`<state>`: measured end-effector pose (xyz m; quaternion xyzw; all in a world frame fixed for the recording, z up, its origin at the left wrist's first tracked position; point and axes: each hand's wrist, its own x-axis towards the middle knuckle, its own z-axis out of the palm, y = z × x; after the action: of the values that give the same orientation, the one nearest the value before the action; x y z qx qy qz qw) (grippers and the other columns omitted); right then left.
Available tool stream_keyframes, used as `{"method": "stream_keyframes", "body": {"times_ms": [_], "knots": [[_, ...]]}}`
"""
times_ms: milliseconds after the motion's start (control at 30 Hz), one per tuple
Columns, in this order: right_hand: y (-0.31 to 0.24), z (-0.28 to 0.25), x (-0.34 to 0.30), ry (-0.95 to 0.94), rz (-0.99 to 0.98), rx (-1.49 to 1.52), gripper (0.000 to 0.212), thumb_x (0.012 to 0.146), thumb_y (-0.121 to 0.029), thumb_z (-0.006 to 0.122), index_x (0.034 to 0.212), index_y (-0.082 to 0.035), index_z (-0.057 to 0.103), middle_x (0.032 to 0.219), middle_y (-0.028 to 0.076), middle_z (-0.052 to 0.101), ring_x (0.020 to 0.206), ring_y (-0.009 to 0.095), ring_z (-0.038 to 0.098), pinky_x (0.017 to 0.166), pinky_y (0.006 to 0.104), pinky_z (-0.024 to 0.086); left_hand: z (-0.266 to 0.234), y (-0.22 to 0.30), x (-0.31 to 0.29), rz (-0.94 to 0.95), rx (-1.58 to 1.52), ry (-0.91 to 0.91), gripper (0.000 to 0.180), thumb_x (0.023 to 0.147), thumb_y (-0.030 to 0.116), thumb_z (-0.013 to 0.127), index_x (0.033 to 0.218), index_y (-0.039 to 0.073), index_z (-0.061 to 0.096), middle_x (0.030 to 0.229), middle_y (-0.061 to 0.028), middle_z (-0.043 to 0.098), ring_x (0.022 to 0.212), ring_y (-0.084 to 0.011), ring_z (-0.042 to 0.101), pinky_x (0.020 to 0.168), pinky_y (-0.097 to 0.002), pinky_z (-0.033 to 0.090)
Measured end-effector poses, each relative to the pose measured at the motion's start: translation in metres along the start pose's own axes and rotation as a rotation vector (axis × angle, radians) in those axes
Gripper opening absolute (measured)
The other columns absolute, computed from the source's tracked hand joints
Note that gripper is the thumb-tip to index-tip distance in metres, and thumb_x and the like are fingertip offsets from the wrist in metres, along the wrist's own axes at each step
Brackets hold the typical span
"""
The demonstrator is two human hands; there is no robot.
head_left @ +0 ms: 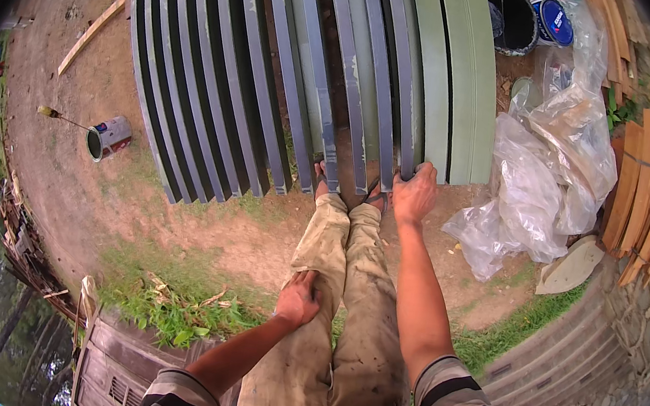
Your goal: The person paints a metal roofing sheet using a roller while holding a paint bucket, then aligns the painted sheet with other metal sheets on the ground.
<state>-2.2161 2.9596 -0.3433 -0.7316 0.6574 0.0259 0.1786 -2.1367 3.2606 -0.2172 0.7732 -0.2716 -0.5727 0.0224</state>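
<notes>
Long painted boards (228, 72) lie side by side in a row before me, most standing on edge with grey-purple narrow edges and green-grey sides. Toward the right of the row, two boards (467, 83) lie with their wide light-green faces up. My right hand (416, 192) is closed on the near end of one board (409, 108), just left of the flat ones. My left hand (299, 299) rests on my left knee, holding nothing, its fingers laid over the trouser cloth. Both my feet stand at the near ends of the boards.
A paint can (109, 138) lies tipped on the dirt at left, by a brush (50, 112). A dark bucket (514, 20) and blue-lidded can (552, 22) stand at far right. Crumpled plastic sheeting (536, 179) and bundled wood strips (645, 195) lie right; a loose strip (94, 32) lies left.
</notes>
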Motion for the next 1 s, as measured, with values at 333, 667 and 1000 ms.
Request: {"method": "stream_keyframes", "body": {"times_ms": [333, 667, 1000], "knots": [[0.023, -0.011, -0.008, -0.101, 0.03, 0.304, 0.041, 0.087, -0.034, 0.078, 0.104, 0.001, 0.064, 0.096, 0.016, 0.066, 0.09, 0.03, 0.066, 0.081, 0.044, 0.052, 0.014, -0.012, 0.001, 0.034, 0.018, 0.047, 0.055, 0.085, 0.024, 0.06, 0.135, 0.004, 0.054, 0.136, -0.0213, 0.058, 0.131, -0.0393, 0.051, 0.111, -0.0456, 0.043], [0.09, 0.039, 0.012, -0.091, 1.078, 1.538, 0.044, 0.1, -0.036, 0.064, 0.135, -0.01, 0.056, 0.127, 0.012, 0.062, 0.111, 0.028, 0.062, 0.09, 0.0418, 0.051, 0.002, -0.007, 0.003, 0.034, 0.006, 0.017, 0.054, 0.085, 0.025, 0.061, 0.135, 0.004, 0.054, 0.135, -0.021, 0.059, 0.131, -0.0398, 0.051, 0.11, -0.0458, 0.043], [0.095, 0.064, 0.016, -0.036, 1.034, 1.666, 0.043, 0.103, -0.043, 0.057, 0.132, -0.011, 0.053, 0.124, 0.009, 0.059, 0.111, 0.024, 0.057, 0.091, 0.0393, 0.048, 0.002, -0.008, 0.004, 0.037, 0.041, -0.009, 0.053, 0.086, 0.024, 0.061, 0.134, 0.004, 0.053, 0.135, -0.0207, 0.058, 0.129, -0.039, 0.052, 0.11, -0.0457, 0.043]]}}
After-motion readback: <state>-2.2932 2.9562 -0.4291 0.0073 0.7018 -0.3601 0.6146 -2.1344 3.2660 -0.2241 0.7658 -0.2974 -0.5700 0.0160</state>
